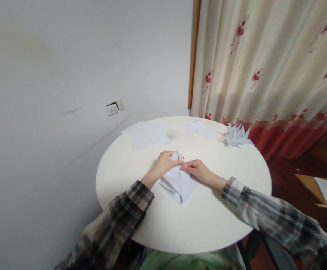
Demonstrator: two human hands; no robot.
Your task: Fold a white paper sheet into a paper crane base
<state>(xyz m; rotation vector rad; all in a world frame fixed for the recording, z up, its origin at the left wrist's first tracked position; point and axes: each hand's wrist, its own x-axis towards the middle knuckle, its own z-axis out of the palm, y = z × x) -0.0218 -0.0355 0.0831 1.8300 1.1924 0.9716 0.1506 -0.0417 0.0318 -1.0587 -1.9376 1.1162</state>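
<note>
A white sheet of paper (176, 182), folded into a pointed diamond shape with flaps, lies near the middle of the round white table (141, 168). My left hand (167, 162) grips its upper left part, thumb across the front and fingers behind the tip. From the right, my right hand (196, 168) pinches the paper's upper right edge between thumb and fingers. The fingertips of both hands nearly meet at the centre crease. The lower flaps of the paper spread out toward me, touching the table.
Flat white sheets (149, 135) lie at the table's back left. Smaller paper pieces (202, 128) are at the back, and a cluster of folded pointed paper shapes (236, 135) stands at the back right. A wall with a socket (112, 109) and a curtain (253, 67) border the table.
</note>
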